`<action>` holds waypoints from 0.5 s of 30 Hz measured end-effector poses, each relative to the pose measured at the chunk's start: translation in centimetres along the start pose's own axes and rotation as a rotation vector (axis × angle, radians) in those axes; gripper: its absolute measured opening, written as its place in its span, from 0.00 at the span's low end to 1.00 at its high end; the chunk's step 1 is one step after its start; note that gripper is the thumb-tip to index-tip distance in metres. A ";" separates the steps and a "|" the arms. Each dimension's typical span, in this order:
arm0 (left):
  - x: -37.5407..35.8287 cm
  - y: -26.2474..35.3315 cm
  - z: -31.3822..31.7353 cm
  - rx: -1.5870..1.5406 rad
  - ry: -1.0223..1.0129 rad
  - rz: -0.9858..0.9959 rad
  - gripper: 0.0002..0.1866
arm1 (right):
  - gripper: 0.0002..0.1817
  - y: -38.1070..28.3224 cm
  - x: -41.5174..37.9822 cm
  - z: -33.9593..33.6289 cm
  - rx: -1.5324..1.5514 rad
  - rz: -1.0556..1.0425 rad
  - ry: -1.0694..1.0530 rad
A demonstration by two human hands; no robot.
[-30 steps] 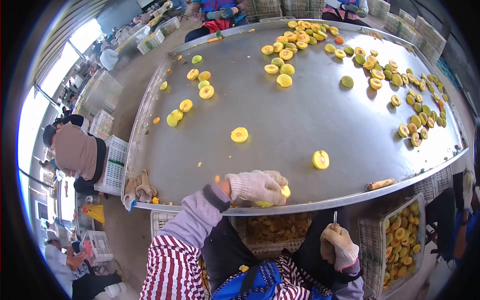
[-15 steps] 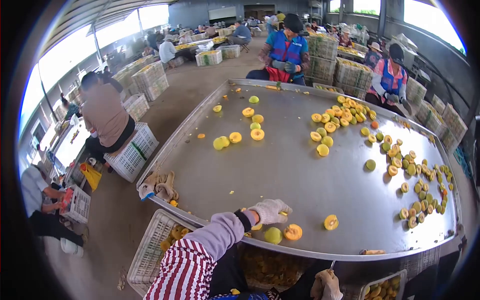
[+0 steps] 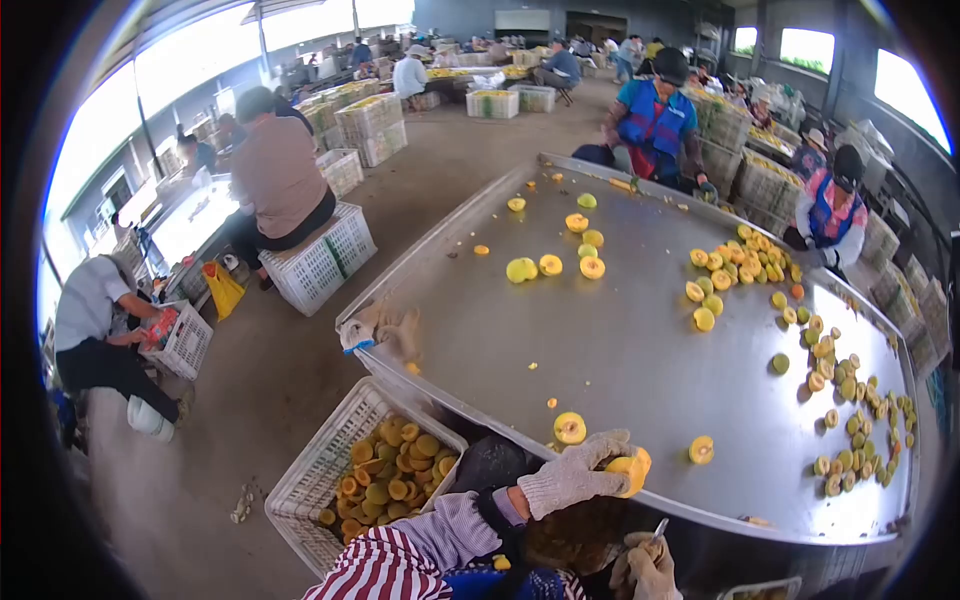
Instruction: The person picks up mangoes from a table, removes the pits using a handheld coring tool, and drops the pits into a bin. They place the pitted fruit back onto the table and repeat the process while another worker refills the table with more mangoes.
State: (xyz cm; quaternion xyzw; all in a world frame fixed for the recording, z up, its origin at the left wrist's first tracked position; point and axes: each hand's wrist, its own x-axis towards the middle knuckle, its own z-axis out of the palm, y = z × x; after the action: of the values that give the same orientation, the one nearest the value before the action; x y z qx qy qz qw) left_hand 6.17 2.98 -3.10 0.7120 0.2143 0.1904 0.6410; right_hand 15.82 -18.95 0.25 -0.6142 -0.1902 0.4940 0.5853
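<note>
My left hand [image 3: 580, 476], in a pale knitted glove, curls around a yellow-orange stone fruit [image 3: 630, 472] at the near edge of the metal table [image 3: 480, 330]. Below the edge, my right hand [image 3: 648, 572], also gloved, is closed around a small knife [image 3: 660, 530] with its blade pointing up. Just beyond my left hand lies a halved fruit [image 3: 570, 428] with its cut face showing. Another cut fruit [image 3: 701, 449] sits to the right on the metal.
A white crate [image 3: 325, 450] of fruit halves stands left of my lap. Green and yellow fruit [image 3: 740, 262] spreads over the table's right side. Gloves [image 3: 385, 328] lie on the left corner. Two co-workers in blue vests [image 3: 655, 120] sit across, and another person sits on a crate [image 3: 320, 258].
My left hand has drawn back from the tabletop to the near edge with fruit in it. The green fruit beside it no longer shows. The view has swung left; my right hand still holds the knife.
</note>
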 end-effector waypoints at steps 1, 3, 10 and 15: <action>-0.9 0.7 0.8 -0.008 -0.047 -0.031 0.28 | 0.12 -0.9 -0.2 1.1 0.032 -0.044 -0.016; -2.0 2.6 2.2 -0.517 -0.090 -0.208 0.25 | 0.14 -1.4 0.1 1.9 -0.035 -0.050 0.063; -4.7 4.4 3.8 -1.016 -0.295 -0.163 0.29 | 0.19 -2.9 -1.3 2.6 -0.125 0.047 0.116; -4.6 3.8 4.6 -0.681 -0.187 -0.166 0.35 | 0.16 -2.6 -1.9 2.3 -0.227 0.112 0.077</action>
State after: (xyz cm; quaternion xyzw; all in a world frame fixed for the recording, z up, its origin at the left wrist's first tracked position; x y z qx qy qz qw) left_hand 5.07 -3.67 0.24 0.4522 0.1360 0.1323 0.8715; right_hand 13.99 -18.69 3.72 -0.7046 -0.1876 0.4771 0.4906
